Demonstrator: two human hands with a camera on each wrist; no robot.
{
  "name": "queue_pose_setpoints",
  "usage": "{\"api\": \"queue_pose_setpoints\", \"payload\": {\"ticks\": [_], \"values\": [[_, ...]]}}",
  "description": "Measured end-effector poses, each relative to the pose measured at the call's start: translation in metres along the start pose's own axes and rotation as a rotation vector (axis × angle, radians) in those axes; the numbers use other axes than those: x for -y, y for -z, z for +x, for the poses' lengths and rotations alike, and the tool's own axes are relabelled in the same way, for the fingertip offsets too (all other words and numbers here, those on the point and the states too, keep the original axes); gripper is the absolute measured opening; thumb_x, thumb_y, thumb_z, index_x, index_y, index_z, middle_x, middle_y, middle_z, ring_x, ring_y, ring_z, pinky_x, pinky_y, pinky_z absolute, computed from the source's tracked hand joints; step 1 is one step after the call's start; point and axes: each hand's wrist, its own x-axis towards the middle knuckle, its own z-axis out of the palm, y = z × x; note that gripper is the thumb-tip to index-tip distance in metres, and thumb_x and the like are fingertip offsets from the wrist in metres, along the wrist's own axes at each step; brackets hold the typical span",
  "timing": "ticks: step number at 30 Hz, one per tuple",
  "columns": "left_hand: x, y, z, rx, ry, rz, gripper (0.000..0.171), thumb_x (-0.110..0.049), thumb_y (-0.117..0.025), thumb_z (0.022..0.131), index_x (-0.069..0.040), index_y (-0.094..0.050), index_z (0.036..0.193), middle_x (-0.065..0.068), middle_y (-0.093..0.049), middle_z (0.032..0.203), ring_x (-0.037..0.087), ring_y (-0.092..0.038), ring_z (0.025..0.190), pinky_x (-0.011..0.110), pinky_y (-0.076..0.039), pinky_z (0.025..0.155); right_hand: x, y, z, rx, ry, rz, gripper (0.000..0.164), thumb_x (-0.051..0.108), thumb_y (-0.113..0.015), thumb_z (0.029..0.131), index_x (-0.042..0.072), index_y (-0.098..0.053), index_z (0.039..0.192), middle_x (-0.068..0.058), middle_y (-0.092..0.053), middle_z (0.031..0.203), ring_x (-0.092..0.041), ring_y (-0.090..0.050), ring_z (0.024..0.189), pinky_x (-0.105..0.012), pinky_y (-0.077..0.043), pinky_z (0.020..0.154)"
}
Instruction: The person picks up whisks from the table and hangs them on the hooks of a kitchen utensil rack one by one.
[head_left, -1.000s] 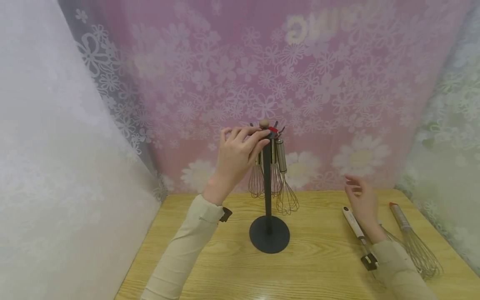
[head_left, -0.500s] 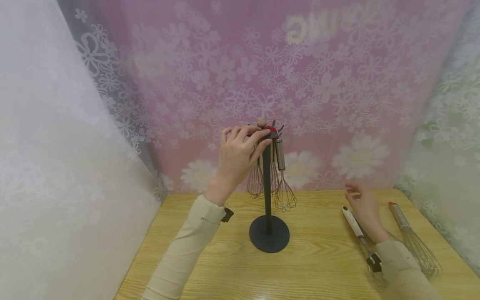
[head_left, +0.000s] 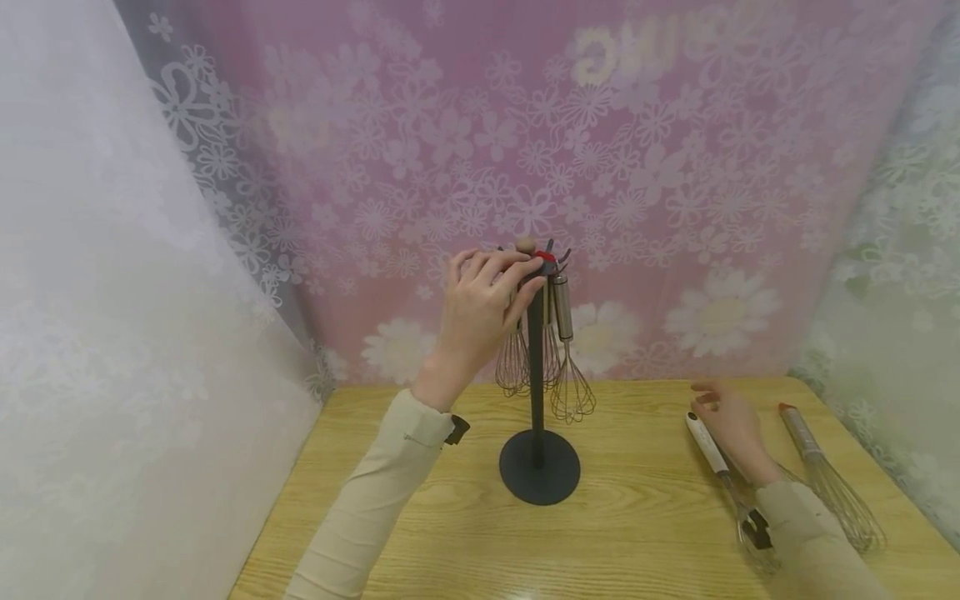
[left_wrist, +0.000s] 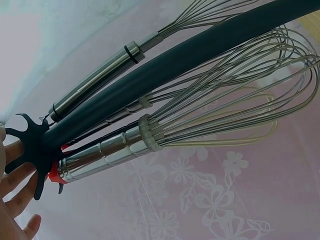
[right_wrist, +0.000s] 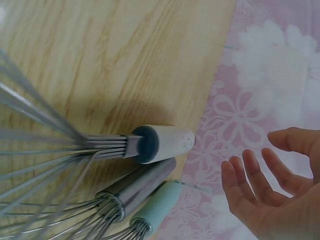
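Observation:
A black whisk stand (head_left: 537, 375) stands upright on the table, with several metal whisks (head_left: 573, 392) hanging from its hooks. My left hand (head_left: 480, 308) rests at its top beside the wooden knob. In the left wrist view its fingers (left_wrist: 22, 200) lie against the hooked crown, close to the red handle end of a hanging whisk (left_wrist: 105, 157); the thumb stands apart. My right hand (head_left: 735, 421), fingers gently bent, hovers by the white handle of a lying whisk (head_left: 705, 442) and holds nothing. In the right wrist view a metal-handled whisk (right_wrist: 140, 185) and a mint-handled whisk (right_wrist: 160, 205) lie next to it.
A big wire whisk with a red-tipped handle (head_left: 802, 433) lies near the right edge of the wooden table (head_left: 450, 533). Pink flowered cloth (head_left: 450, 167) hangs behind, and pale cloth (head_left: 150, 375) closes in the left side.
My right hand has lowered toward the white whisk handle. My left hand has stayed at the stand's top, and the hanging whisks have swayed slightly.

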Motion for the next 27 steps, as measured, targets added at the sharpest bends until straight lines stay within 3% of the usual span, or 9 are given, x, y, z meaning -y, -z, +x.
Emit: {"api": "queue_pose_setpoints", "payload": {"ticks": [3,8,17,27], "values": [[-0.001,0.000,0.000,-0.003,0.001,-0.004,0.027,-0.036,-0.063,0.101,-0.019,-0.075,0.117,-0.001,-0.072,0.116,0.020,-0.064,0.105,0.045,-0.039,0.106,-0.006,0.000,0.000,0.059,-0.023,-0.015,0.035,0.012,-0.062,0.098,-0.009,-0.059,0.126,-0.033,-0.068,0.106,-0.048,-0.067,0.089,-0.032,-0.047,0.051],[-0.001,-0.001,0.001,-0.007,-0.004,0.001,0.028,-0.037,-0.062,0.102,-0.019,-0.075,0.118,-0.001,-0.072,0.115,0.020,-0.064,0.104,0.045,-0.038,0.107,-0.016,-0.001,0.001,0.133,-0.055,-0.031,0.037,0.014,-0.061,0.099,-0.010,-0.057,0.127,-0.034,-0.066,0.109,-0.045,-0.067,0.085,-0.033,-0.047,0.054],[-0.001,-0.002,0.000,-0.013,-0.001,0.002,0.027,-0.036,-0.062,0.102,-0.018,-0.075,0.117,0.000,-0.072,0.115,0.020,-0.064,0.103,0.047,-0.038,0.107,-0.022,0.001,0.000,0.200,-0.067,-0.054,0.036,0.009,-0.065,0.094,-0.014,-0.058,0.121,-0.034,-0.068,0.103,-0.041,-0.068,0.079,-0.037,-0.049,0.056],[-0.001,-0.003,0.000,-0.022,0.007,-0.005,0.026,-0.036,-0.064,0.101,-0.018,-0.076,0.116,0.000,-0.072,0.113,0.021,-0.064,0.103,0.048,-0.039,0.106,-0.027,0.003,0.002,0.385,-0.118,-0.128,0.045,0.009,-0.068,0.090,-0.018,-0.055,0.124,-0.036,-0.066,0.107,-0.045,-0.067,0.085,-0.046,-0.055,0.063]]}}
